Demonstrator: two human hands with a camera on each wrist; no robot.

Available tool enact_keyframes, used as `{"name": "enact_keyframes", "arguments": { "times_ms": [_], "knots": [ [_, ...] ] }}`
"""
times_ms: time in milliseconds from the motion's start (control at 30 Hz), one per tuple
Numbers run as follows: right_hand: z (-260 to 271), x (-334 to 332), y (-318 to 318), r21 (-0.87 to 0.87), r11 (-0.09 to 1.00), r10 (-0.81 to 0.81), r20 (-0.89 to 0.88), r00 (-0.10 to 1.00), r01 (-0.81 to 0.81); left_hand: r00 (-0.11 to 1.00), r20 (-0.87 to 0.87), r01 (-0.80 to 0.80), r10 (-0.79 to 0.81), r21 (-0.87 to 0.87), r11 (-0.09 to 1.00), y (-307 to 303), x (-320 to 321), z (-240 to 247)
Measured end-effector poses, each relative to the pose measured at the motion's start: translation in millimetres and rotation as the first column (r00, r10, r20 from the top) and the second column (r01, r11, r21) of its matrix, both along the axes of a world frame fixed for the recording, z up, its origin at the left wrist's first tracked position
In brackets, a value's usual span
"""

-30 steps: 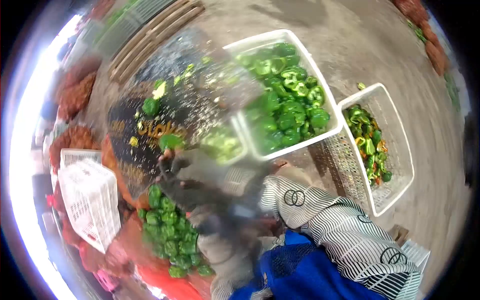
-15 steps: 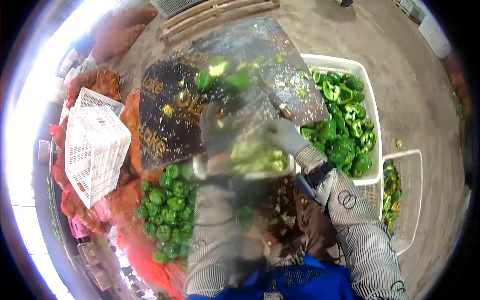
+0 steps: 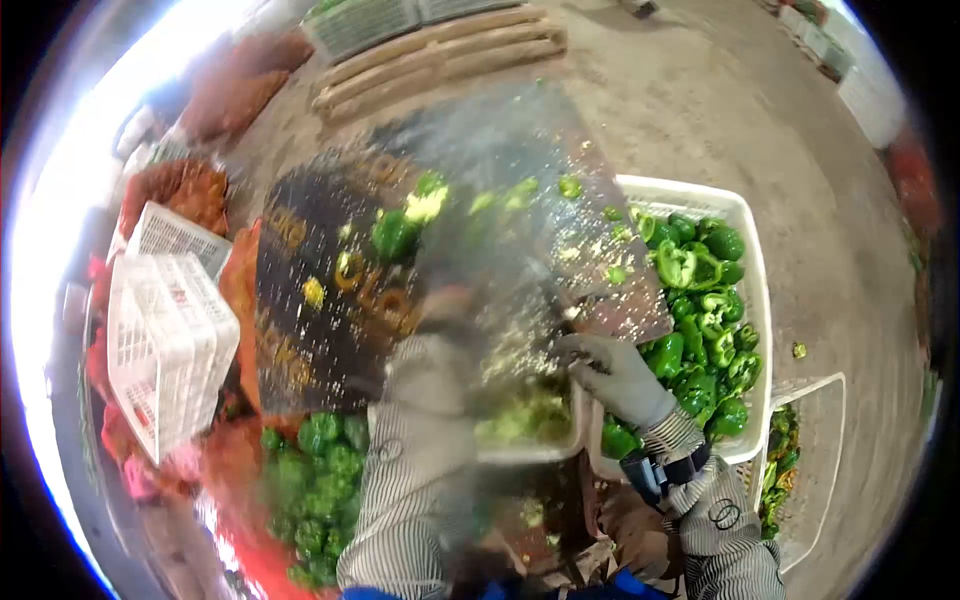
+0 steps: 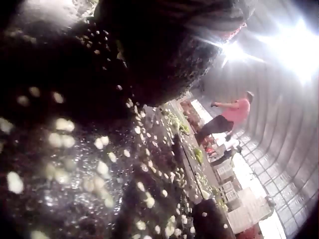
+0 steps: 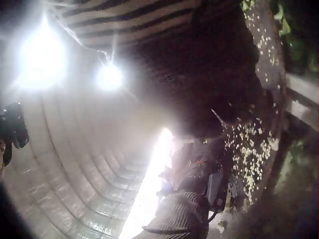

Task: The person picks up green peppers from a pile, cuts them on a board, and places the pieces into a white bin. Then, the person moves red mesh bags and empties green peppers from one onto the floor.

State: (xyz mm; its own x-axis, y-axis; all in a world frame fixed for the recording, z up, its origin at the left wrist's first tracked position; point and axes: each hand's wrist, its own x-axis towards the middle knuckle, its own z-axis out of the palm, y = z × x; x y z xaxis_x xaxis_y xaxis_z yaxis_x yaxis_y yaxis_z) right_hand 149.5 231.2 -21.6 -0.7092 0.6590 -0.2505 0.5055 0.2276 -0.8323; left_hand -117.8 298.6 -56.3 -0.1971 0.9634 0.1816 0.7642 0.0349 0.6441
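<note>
My left hand (image 3: 455, 300), hazy behind a smear in the head view, is low over the black board (image 3: 340, 190), which is strewn with pale seeds; its fingers are hidden. In the left wrist view it is a dark shape close over the seeds. The gloved right hand (image 3: 625, 380), fingers loosely bent, lies at the board's near edge by a brown knife handle (image 3: 571, 313). Below the board's front edge, between the hands, sits a white tub (image 3: 530, 455) of pale pepper cores (image 3: 530, 415). A green pepper (image 3: 394, 236) lies on the board beside a yellowish core (image 3: 427, 204).
At right, a white crate (image 3: 752, 215) holds cut green peppers (image 3: 700, 300); another crate (image 3: 815, 480) with scraps stands beyond it. Whole peppers (image 3: 315, 490) are piled at left near an upturned white crate (image 3: 170, 340). A wooden pallet (image 3: 440, 55) lies behind. One person (image 4: 234, 117) stands farther off.
The head view has swung and tilted. Half a second ago both hands were over the tub at the board's edge; now the left is farther over the board, while the right is beside the tub.
</note>
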Motion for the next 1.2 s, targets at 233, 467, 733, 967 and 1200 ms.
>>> {"name": "enact_keyframes", "arguments": {
  "times_ms": [233, 467, 733, 967, 1200],
  "knots": [
    [20, -1, 9, -0.483, 0.752, -0.653, -0.452, 0.608, 0.448, 0.717, 0.005, 0.693, -0.697, -0.106, 0.713, -53, 113, 69],
    [19, 141, -18, -0.393, 0.688, -0.725, -0.424, 0.543, 0.611, 0.83, -0.399, -0.257, 0.39, 0.348, 0.902, -24, -47, 51],
    [-3, 140, -38, 0.288, 0.879, -0.463, 0.704, 0.538, 0.379, 0.863, -0.496, -0.191, 0.096, -0.144, 0.971, -21, -110, -69],
    [70, 48, -47, 0.162, 0.918, -0.394, 0.247, 0.885, 0.363, 0.958, -0.268, 0.023, -0.106, -0.294, 0.955, -135, -9, 14],
    [14, -77, -104, 0.119, 0.993, 0.039, -0.202, 0.979, -0.015, 0.995, -0.03, 0.092, -0.093, -0.033, 0.995, -251, 50, 32]
  ]
}}
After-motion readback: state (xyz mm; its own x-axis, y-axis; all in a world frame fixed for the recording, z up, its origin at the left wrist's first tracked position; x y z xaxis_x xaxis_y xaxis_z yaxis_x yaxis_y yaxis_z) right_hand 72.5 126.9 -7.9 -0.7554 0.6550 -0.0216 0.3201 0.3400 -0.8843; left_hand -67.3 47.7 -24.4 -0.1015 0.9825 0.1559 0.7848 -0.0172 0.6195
